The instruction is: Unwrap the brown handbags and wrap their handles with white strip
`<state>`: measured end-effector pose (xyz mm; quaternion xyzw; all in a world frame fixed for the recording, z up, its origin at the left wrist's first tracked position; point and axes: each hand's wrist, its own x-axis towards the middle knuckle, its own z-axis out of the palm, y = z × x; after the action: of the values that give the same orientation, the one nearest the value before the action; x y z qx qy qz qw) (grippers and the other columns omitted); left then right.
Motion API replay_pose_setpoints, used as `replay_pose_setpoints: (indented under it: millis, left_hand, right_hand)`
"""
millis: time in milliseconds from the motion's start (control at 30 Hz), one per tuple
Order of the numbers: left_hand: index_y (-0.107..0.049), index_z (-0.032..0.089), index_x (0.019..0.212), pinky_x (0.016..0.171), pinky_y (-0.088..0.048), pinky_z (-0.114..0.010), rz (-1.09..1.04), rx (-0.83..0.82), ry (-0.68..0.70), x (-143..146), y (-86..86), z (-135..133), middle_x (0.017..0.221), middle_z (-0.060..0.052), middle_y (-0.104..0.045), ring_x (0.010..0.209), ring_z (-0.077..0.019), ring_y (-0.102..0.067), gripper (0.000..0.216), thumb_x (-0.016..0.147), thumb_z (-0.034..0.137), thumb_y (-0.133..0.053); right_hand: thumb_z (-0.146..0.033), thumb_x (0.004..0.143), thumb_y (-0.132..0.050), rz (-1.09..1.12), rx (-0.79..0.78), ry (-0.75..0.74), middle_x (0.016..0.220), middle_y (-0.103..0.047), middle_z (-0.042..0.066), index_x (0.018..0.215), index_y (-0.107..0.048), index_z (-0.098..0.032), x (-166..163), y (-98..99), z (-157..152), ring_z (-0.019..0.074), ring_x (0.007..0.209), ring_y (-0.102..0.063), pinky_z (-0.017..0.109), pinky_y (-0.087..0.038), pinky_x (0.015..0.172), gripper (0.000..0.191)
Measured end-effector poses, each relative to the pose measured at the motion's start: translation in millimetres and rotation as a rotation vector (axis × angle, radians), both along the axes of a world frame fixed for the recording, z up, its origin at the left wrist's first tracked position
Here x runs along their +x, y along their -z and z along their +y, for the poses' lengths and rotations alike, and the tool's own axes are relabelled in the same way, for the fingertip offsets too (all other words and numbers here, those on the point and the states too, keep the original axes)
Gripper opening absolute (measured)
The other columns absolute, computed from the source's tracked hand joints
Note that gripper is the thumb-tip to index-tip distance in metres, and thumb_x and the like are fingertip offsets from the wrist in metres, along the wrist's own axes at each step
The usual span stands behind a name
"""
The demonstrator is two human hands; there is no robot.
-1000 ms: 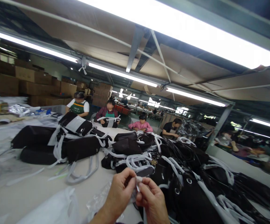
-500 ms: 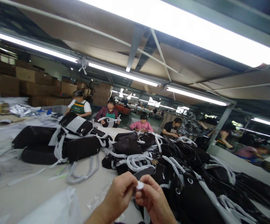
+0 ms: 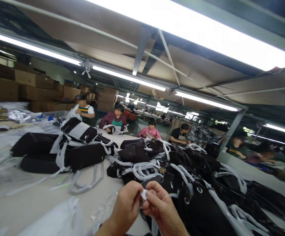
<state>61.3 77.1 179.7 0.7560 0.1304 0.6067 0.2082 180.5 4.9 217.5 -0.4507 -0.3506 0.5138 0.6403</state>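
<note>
At bottom edge, left hand [image 3: 126, 208] and right hand [image 3: 160, 209] pinch small white piece [image 3: 143, 194]; mostly hidden; wrists cropped.

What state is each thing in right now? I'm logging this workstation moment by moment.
left hand: fingers pinched on the small white piece
right hand: fingers pinched on the same piece
small white piece: held between both hands, above the table
dark bags: lying piled, white-wrapped handles loose
clear plastic bag: crumpled flat on the table
ceiling lights: on
</note>
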Motion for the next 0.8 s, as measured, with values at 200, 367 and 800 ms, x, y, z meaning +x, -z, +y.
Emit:
replay_pose_setpoints:
  millis: [200,367,800]
  left_hand:
    - [-0.051,0.022,0.083,0.056,-0.041,-0.017,-0.037,0.014,-0.06,4.4,-4.8,-3.6,0.066,0.004,-0.058,0.057,-0.0101,-0.056,0.018,0.083,0.005,-0.044]
    - [-0.051,0.022,0.085,0.059,-0.043,-0.018,0.032,-0.014,-0.061,1.2,-1.1,-6.4,0.07,0.003,-0.062,0.062,-0.0107,-0.061,0.015,0.086,0.008,-0.046]
    - [-0.045,0.022,0.08,0.057,-0.036,-0.023,0.231,-0.082,0.071,-0.3,-19.3,9.7,0.067,0.002,-0.056,0.059,-0.0141,-0.054,0.013,0.083,0.011,-0.039]
  right_hand:
    - [-0.041,0.067,-0.086,-0.003,0.03,0.017,0.055,-0.061,-0.003,0.087,-0.057,-0.017,-0.2,4.6,-1.0,0.0067,0.048,-0.053,0.016,-0.041,0.048,0.043]
    - [-0.052,0.063,-0.085,-0.164,0.009,0.073,0.056,-0.062,-0.002,0.097,-0.062,-0.016,4.4,11.2,2.4,0.0108,0.046,-0.056,0.02,-0.046,0.046,0.055]
    - [-0.012,0.093,-0.039,-1.769,0.772,0.402,0.072,-0.061,0.003,0.07,-0.054,-0.02,24.4,-26.8,11.7,0.0124,0.055,-0.054,0.024,-0.039,0.052,0.029]
